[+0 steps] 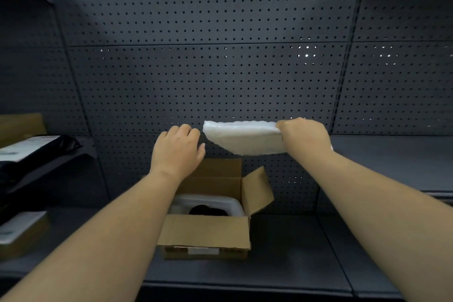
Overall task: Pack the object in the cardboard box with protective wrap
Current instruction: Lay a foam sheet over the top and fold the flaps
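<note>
Right hand (305,136) grips a folded white pad of wrap (245,138) by its right edge, fingers closed over the top, and holds it level in the air above and behind the box (208,233). Left hand (177,148) is raised beside the pad's left end, palm down, fingers loosely curled and holding nothing; a narrow gap separates its fingertips from the wrap. Both forearms are bare and reach forward from the lower corners of the view.

Largest item: dark pegboard (208,68), filling the back of the scene in several panels, with a few holes letting light through. Below it, a dark shelf (294,252) carries the box.

Box is brown cardboard, open at the top. Its rear flap stands upright, its right flap (257,191) leans outward, and its front flap folds down over the near wall. A pale label strip shows low on the front face; the print is too blurred to read.

Inside the box sits a white liner (230,203), and within it a dark object (208,211), only partly visible past the front flap and the left forearm.

At the left edge, dark bags with white labels (29,147) lie on a side shelf, well apart from the box.
</note>
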